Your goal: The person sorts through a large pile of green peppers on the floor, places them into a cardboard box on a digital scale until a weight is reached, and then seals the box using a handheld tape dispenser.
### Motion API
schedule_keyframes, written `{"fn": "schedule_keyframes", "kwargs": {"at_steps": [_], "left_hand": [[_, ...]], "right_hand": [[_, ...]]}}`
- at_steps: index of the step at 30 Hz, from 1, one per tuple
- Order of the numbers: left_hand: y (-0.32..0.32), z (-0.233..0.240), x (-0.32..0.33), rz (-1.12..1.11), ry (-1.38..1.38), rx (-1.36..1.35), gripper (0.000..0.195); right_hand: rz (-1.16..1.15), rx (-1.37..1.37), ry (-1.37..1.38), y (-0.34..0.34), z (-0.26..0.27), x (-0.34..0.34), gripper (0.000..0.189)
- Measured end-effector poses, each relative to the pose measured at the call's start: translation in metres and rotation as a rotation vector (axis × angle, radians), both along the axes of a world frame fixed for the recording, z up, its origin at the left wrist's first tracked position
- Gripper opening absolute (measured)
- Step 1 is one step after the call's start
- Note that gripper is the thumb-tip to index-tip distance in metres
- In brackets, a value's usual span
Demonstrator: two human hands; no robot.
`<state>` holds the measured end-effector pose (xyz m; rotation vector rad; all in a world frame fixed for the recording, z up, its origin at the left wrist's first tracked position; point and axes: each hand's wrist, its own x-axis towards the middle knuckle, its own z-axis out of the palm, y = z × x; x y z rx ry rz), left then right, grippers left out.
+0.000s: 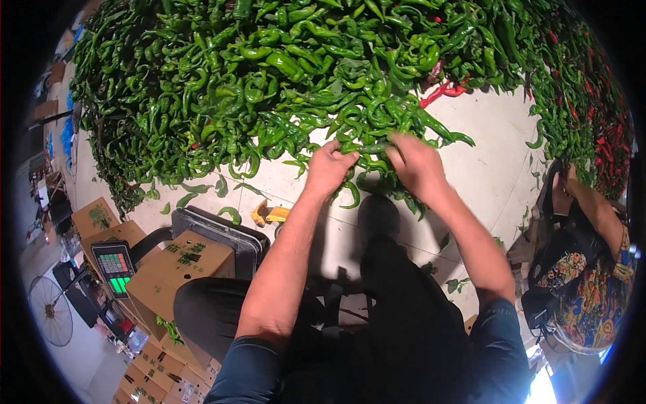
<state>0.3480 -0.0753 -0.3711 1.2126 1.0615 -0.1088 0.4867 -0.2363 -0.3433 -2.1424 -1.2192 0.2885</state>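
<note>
My left hand (330,169) is at the near edge of a large heap of long green peppers (202,86), its thumb and fingertips closed about a green pepper (348,148). Opposite it, my right hand (418,166) is curled over the loose peppers and slightly blurred. Its fingertips lie beside another green pepper (372,149), and whether they grip one is hidden. Below the hands, a curved green pepper (350,196) and several others lie on the pale tiled floor (479,146), close to my dark shoe (379,217).
Red peppers (444,92) lie at the heap's right edge. Left of my legs stand a platform scale (252,237) with a lit display (113,267) and a cardboard box (181,260). A yellow object (270,213) sits beside the scale. At right, another person (580,283) sits by a second pepper heap (575,101).
</note>
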Motion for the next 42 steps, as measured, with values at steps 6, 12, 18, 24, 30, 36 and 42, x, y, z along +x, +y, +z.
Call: {"fn": "schedule_keyframes", "kwargs": {"at_steps": [6,12,18,24,30,36,42], "left_hand": [[-0.011,-0.012,-0.003,0.238,-0.141,0.041,0.057],[-0.017,-0.048,-0.033,0.367,-0.017,0.364,0.038],[0.013,-0.048,-0.05,0.548,0.159,0.827,0.035],[0.071,-0.036,-0.052,0.24,0.322,1.024,0.049],[0.077,-0.014,-0.021,-0.259,0.608,1.097,0.071],[0.084,-0.011,-0.022,-0.642,0.726,0.985,0.097],[0.075,-0.042,-0.045,-0.366,0.176,0.481,0.097]], "right_hand": [[0.101,-0.412,-0.267,0.165,-0.015,0.04,0.02],[0.118,-0.393,-0.298,0.177,-0.025,0.035,0.012],[-0.14,0.144,0.216,0.086,0.023,0.029,0.02],[-0.496,-0.275,0.701,-0.135,0.029,0.047,0.02],[-0.034,-1.118,0.218,-0.207,0.014,0.063,0.058],[0.053,-0.62,-0.237,-0.097,-0.016,0.099,0.109],[-0.001,-0.661,0.414,-0.053,-0.045,0.089,0.11]]}}
